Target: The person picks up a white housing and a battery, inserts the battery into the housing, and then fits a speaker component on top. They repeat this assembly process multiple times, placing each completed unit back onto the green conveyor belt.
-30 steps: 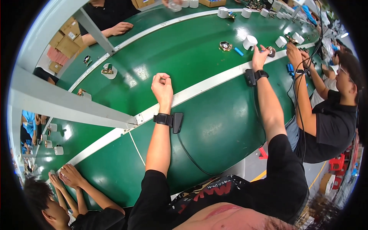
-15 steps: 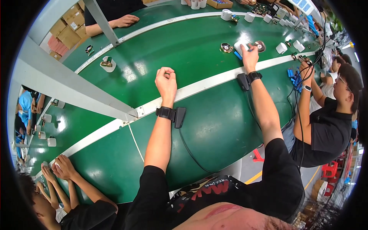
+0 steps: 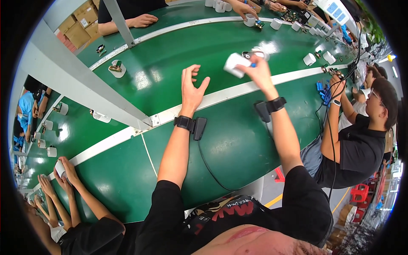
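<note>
My right hand [image 3: 261,75] grips a white rounded plastic housing [image 3: 234,65], tilted and blurred by motion, above the green belt [image 3: 170,55]. A small blue piece [image 3: 253,65] shows at its fingers; whether it is attached to the housing I cannot tell. Just beyond that hand, partly hidden by it, lie round parts [image 3: 259,52] with a pale rim. My left hand [image 3: 193,89] is empty, with thumb and fingers apart, over the belt left of the housing. Each wrist wears a black strap with a small cabled box.
A white housing with a green and copper part [image 3: 117,69] stands on the belt at left. A grey metal post [image 3: 93,87] rises from the white rail [image 3: 221,97]. Blue pieces [image 3: 325,90] lie beside a co-worker [image 3: 361,140] at right. Another co-worker's hand [image 3: 248,12] touches a far housing.
My right hand has lifted the white housing and brought it left toward my left hand. My left hand has opened from a loose curl. Another white housing now shows beside the post.
</note>
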Demonstrator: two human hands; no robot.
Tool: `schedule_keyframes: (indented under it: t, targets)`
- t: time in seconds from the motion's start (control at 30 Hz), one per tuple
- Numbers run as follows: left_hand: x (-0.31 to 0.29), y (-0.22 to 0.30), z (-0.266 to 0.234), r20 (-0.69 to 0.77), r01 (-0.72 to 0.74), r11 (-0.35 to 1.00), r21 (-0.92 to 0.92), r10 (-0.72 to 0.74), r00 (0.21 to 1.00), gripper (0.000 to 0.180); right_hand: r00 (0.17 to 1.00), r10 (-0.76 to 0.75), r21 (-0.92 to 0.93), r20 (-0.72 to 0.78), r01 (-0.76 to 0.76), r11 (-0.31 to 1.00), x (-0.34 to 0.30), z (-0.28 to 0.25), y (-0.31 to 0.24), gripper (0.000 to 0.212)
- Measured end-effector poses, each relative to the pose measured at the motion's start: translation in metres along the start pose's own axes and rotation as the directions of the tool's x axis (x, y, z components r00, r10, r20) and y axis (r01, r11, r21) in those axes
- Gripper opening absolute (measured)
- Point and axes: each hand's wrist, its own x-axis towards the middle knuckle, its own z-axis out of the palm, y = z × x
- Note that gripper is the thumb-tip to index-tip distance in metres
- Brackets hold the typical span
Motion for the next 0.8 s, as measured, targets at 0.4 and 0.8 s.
schedule_keyframes:
  t: [0.4,0.8]
  targets:
    - [0.000,-0.016,-0.004,0.342,0.517,0.729,-0.448,-0.395,0.853,0.043,0.855,0.173,0.864,0.489,-0.446,-0.234,-0.041,0.082,0.017,0.021]
    - [-0.002,-0.001,-0.008,0.640,0.670,0.480,-0.567,-0.255,0.725,0.058,0.981,0.191,0.888,0.032,-0.116,0.445,-0.046,0.065,-0.002,0.027]
